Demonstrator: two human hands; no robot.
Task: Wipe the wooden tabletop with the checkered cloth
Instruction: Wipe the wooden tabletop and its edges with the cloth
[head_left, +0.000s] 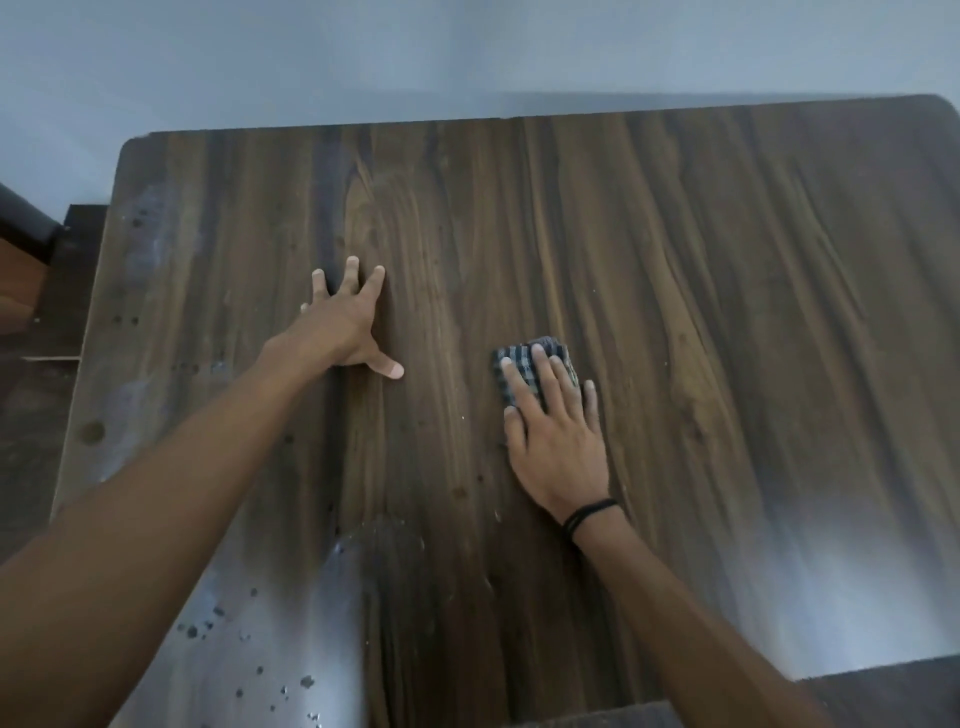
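Wooden tabletop (701, 291), right hand (558, 441) flat on checkered cloth (521, 358), grip released, left hand (345, 327) splayed flat, grip released

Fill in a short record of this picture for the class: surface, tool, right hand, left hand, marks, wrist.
surface: wooden tabletop, dark grain, against a pale wall
tool: checkered cloth, bunched, lying on the tabletop right of centre
right hand: flat on the cloth, straight fingers pressing it down
left hand: fingers spread, resting on bare wood, apart from the cloth
marks: dark spots near the front left
wrist: black bands on the right wrist
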